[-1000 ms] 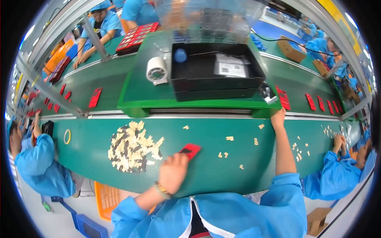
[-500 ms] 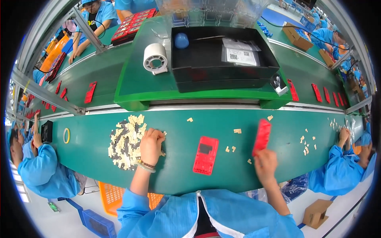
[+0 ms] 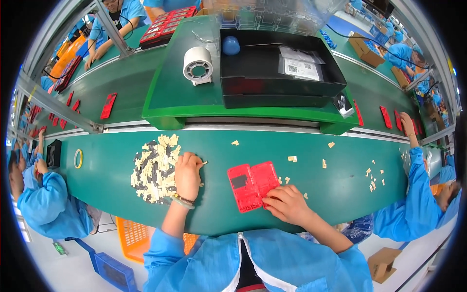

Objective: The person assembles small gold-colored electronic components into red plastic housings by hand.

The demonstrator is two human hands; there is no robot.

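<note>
Left hand (image 3: 188,176): fingertips pinching cream piece (image 3: 205,162); pile (image 3: 163,155) lying leftward. Right hand (image 3: 290,204): fingers holding red case (image 3: 266,177); black-patched case (image 3: 247,195) lying left of them.

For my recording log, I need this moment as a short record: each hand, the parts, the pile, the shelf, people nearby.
Left hand: beside the pile, fingers together, a cream piece at the fingertips; grip unclear
Right hand: fingers on the right red part
Parts: left red part, with a dark patch, lies alongside the right one
Pile: cream and dark pieces, left on the bench
Shelf: white roll, black box
People nearby: blue sleeves at both sides
</note>
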